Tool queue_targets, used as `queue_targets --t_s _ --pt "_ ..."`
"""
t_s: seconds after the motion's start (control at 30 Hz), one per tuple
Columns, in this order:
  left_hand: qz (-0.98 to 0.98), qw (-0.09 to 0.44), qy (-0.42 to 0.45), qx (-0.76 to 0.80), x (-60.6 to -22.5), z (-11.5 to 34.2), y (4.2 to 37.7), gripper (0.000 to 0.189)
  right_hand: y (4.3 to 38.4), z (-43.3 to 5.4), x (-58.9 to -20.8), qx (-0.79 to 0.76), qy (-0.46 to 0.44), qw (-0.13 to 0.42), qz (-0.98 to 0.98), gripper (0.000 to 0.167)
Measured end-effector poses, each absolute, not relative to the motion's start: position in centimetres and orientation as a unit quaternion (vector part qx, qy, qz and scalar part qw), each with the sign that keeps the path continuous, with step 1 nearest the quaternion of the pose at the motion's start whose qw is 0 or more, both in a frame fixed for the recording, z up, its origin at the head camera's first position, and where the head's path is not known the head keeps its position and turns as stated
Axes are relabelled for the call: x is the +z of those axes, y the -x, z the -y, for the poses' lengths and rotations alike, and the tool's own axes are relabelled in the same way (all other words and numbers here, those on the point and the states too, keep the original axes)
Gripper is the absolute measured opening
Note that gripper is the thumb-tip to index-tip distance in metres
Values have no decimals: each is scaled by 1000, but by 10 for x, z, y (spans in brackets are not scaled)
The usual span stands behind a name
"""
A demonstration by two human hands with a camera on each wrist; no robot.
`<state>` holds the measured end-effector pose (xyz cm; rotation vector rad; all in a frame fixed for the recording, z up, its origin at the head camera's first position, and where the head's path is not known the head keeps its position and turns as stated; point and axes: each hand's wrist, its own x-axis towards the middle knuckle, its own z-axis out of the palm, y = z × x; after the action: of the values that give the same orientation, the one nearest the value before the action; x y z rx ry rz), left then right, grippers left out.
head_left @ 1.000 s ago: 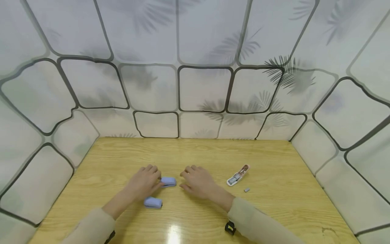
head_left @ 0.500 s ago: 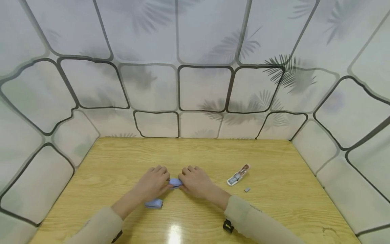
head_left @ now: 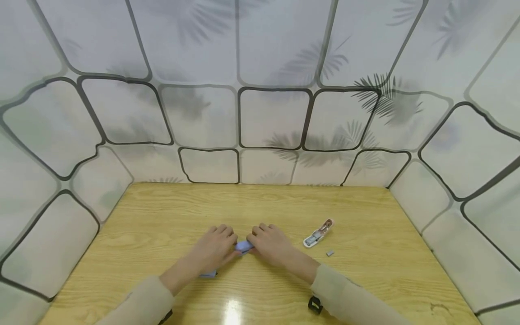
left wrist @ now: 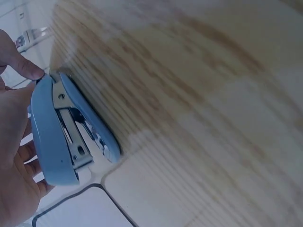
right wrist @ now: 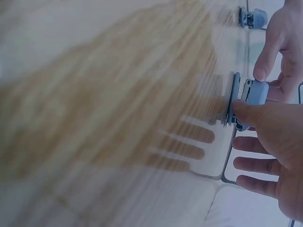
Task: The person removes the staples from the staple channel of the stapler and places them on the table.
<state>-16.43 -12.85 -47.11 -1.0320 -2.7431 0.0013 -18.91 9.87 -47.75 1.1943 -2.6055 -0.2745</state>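
Observation:
Both hands are on one blue stapler (head_left: 243,247) above the middle of the table. My left hand (head_left: 217,247) grips its left end, and my right hand (head_left: 270,244) holds the opposite end. In the right wrist view, each thumb presses against this stapler (right wrist: 258,91), while the right hand's other fingers extend below it. A second blue stapler (head_left: 208,274) lies on the table beneath the left hand, which partly covers it in the head view. That stapler (left wrist: 54,132) looms large in the left wrist view, its arm apart from its base, overlapping the left hand (left wrist: 14,142) and hiding the held stapler.
To the right, a white stapler (head_left: 318,233) lies slanted with its metal inside exposed. Beside it is a small grey piece (head_left: 330,253), likely a staple strip. Patterned cloth walls (head_left: 268,117) rise behind and at both sides of the wooden table (head_left: 284,198).
My right hand, apart from the stapler at first, has taken hold of its right end. Both hands have shifted right with it, and the left hand now covers part of the second stapler.

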Motion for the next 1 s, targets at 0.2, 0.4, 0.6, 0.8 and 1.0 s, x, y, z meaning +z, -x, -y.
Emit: queue_targets --t_s 0.2,0.4,0.6,0.8,1.0 --pt "931 110 349 8 -471 116 161 33 187 -111 -479 -98 -413 142 894 25" --pt "936 88 341 2 -470 104 159 32 187 -122 -480 -101 -409 148 895 24" --pt "932 101 346 20 -475 91 160 35 184 -135 -480 -92 -413 152 893 24" --pt "929 114 352 26 -476 81 161 37 183 -146 -479 -71 -408 141 899 28" --pt "945 91 314 -7 -480 76 156 39 185 -152 -480 -20 -394 103 913 38"
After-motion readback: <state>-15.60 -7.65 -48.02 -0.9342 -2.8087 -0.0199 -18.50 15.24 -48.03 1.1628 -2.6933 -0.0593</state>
